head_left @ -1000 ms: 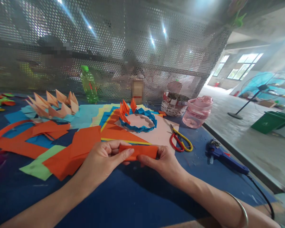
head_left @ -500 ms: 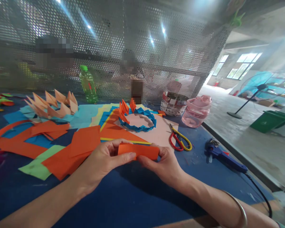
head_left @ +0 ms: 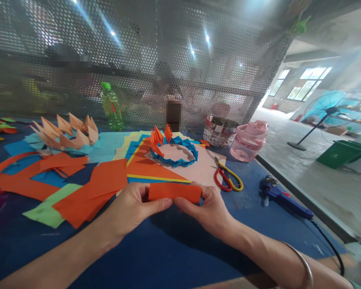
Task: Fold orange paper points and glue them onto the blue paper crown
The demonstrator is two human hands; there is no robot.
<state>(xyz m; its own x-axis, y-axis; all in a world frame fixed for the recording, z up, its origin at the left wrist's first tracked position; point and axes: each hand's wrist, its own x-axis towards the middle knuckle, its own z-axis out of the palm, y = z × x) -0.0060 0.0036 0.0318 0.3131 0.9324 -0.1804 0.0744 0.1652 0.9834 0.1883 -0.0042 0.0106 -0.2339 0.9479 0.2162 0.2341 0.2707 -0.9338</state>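
Note:
Both of my hands hold a folded orange paper strip [head_left: 175, 192] just above the blue table [head_left: 156, 257]. My left hand [head_left: 132, 210] pinches its left end, thumb underneath and fingers behind. My right hand [head_left: 209, 208] grips the right end, fingers curled round it. Behind the strip lies a blue folded-paper ring [head_left: 176, 154] with orange points, resting on pink paper [head_left: 206, 170].
Loose orange sheets [head_left: 90, 192] and a green sheet [head_left: 48, 208] lie at the left. Scissors [head_left: 227, 176] and a blue glue gun [head_left: 281, 198] lie at the right. A pink jar [head_left: 249, 140], woven basket [head_left: 221, 130], green bottle [head_left: 110, 106] and peach folded crown [head_left: 64, 132] stand farther back by a perforated screen.
The orange strip has been pressed flatter and tilted more level between my hands. My left fingers have slid behind it.

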